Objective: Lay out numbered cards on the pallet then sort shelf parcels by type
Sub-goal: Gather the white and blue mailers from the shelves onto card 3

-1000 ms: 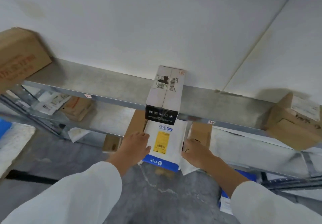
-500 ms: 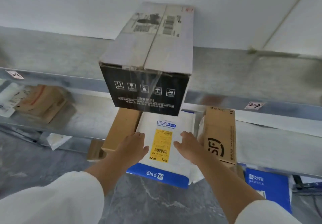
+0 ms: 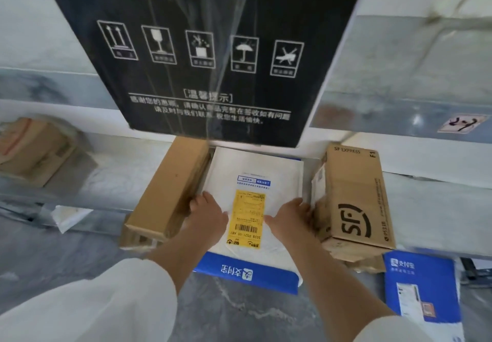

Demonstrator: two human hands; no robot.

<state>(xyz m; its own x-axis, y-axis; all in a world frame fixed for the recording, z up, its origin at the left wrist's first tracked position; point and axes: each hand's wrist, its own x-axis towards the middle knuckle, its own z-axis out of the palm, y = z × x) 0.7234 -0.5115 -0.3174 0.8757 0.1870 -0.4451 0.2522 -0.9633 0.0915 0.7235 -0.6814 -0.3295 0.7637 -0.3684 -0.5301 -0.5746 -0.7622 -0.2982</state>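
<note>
A white padded mailer [image 3: 253, 174] with a yellow label and a blue end lies on the lower shelf, sticking out over its front edge. My left hand [image 3: 206, 215] rests on the mailer's left side, fingers tucked against a long brown carton [image 3: 170, 187]. My right hand [image 3: 290, 219] lies on the mailer's right side, fingers reaching the gap beside the SF Express carton [image 3: 354, 197]. Whether either hand grips the mailer's edge is hidden. A black-ended box [image 3: 207, 48] sits on the upper shelf, directly above.
The upper metal shelf [image 3: 399, 112] carries a small tag at the right. A brown parcel [image 3: 32, 150] and a white packet [image 3: 69, 216] lie at the left on the lower levels. A blue mailer [image 3: 420, 288] lies low at the right. Grey concrete floor below.
The view has closed in on the shelf, so the black box fills the top. Both hands slid further along the mailer, toward the cartons on either side.
</note>
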